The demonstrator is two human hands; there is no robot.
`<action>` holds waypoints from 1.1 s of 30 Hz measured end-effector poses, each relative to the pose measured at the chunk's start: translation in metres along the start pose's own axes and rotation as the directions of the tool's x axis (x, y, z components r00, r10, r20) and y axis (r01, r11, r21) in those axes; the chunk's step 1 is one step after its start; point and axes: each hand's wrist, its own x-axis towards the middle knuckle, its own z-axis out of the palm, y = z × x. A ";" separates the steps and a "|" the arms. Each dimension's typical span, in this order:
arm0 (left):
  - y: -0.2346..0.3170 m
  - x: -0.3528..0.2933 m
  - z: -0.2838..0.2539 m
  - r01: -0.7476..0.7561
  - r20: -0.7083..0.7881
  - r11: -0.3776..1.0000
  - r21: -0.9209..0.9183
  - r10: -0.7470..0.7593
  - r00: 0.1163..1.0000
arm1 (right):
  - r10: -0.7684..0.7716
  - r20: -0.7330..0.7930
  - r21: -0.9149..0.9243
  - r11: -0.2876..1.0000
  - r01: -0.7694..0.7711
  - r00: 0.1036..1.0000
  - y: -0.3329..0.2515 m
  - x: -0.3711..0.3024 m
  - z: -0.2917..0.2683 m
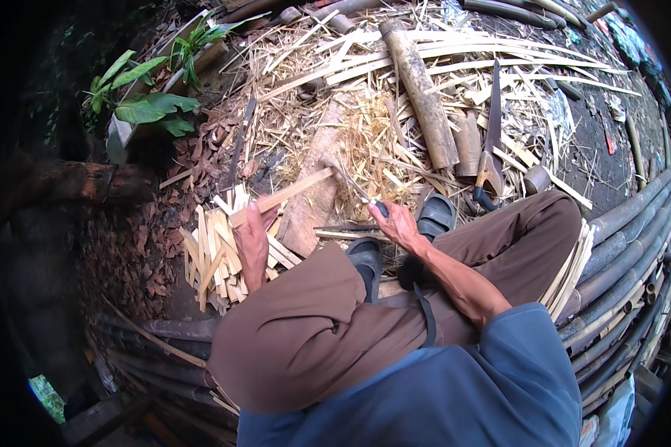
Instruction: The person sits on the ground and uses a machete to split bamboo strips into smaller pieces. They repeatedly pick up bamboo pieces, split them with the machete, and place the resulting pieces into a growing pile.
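My left hand [253, 240] is closed round the near end of a flat bamboo strip [285, 197], which slants up to the right. In my right hand [397, 223] is a knife [356, 186] with a dark handle; its blade reaches up to the strip's far end. Whether the edge touches the strip I cannot tell. Below both lies a worn wooden block [317, 179], stretching away from me. A pile of cut bamboo strips [218, 249] is beside and partly behind my left hand. Pale shavings [365, 123] cover the ground past the blade.
A handsaw [492, 134] leans at the right, near a thick bamboo pole [423, 97] and a short bamboo piece [467, 141]. Another long blade [242, 138] lies left of the block. Bamboo rails [626, 231] edge the right side; green leaves [153, 108] stand at the far left.
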 end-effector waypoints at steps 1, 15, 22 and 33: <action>-0.004 0.001 0.009 0.021 -0.068 1.000 -0.009 -0.021 0.997 | -0.012 -0.009 0.007 1.000 0.012 1.000 -0.005 -0.005 0.001; 0.021 -0.002 0.039 0.106 -0.226 0.993 -0.057 -0.116 0.967 | -0.012 0.006 -0.013 1.000 0.012 1.000 0.014 -0.020 0.019; 0.002 0.001 0.014 0.082 -0.107 0.991 -0.109 -0.093 0.990 | -0.076 0.134 0.107 0.992 0.062 0.988 -0.034 -0.021 -0.009; 0.009 -0.004 0.024 0.120 -0.081 0.991 -0.065 -0.125 0.989 | -0.167 0.109 0.136 0.979 0.151 0.980 -0.034 -0.019 -0.012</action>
